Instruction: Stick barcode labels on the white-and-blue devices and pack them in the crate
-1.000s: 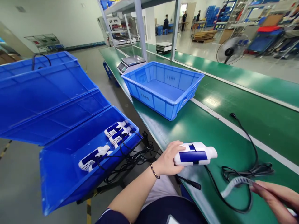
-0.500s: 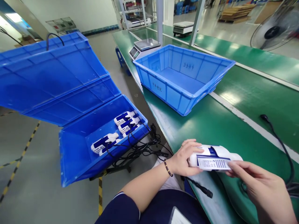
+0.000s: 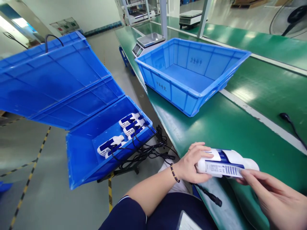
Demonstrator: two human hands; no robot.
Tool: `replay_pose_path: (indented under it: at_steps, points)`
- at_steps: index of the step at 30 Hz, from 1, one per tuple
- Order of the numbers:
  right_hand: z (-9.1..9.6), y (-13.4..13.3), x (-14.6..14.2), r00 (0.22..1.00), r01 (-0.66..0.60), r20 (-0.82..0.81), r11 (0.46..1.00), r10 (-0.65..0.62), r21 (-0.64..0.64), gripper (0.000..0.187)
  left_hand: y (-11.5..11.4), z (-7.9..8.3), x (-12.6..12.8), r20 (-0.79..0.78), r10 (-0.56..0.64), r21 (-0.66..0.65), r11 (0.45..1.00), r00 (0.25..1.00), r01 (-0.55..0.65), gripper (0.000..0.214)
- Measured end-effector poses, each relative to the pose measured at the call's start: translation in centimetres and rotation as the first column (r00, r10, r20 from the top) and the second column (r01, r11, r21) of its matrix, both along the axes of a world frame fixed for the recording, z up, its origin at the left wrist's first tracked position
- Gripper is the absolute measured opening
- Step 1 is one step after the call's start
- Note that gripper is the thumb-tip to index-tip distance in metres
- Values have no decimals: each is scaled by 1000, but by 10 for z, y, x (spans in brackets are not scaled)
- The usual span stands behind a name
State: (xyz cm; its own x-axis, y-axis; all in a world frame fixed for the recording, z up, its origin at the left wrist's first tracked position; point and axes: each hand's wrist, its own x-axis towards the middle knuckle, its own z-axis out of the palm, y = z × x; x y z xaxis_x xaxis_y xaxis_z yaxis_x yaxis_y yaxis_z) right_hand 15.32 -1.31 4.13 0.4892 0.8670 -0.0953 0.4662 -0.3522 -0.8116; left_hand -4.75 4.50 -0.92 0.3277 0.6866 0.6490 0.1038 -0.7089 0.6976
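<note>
My left hand (image 3: 194, 163) is wrapped round the near end of a white and blue device (image 3: 227, 161) lying on the green bench (image 3: 216, 127). My right hand (image 3: 273, 198) presses a white printed label (image 3: 222, 168) against the device's side with its fingertips. A black cable with a plug (image 3: 208, 195) trails from the device over the bench edge towards my lap.
An empty blue bin (image 3: 192, 73) sits on the bench ahead, with a scale (image 3: 147, 43) behind it. To the left an open blue crate (image 3: 96, 140) holds several more white and blue devices (image 3: 130, 123) with tangled black cables (image 3: 146, 153). Another black plug (image 3: 286, 117) lies at right.
My right hand brought the label from the cable side onto the device and now smooths it along the side. The view has tilted down and shifted right.
</note>
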Motion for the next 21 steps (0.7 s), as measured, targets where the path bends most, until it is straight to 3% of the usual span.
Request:
replay_pose_path:
  at_steps: [14,21]
  points:
    - [8,2,-6,995,31,-99,999,-28,32,29,-2,-4,-1,-66,-19,-85,996,998,13,52]
    - [6,1,-5,994,30,-109,999,-29,11,27,-2,-2,0,-37,5,-35,999,999,-6,49]
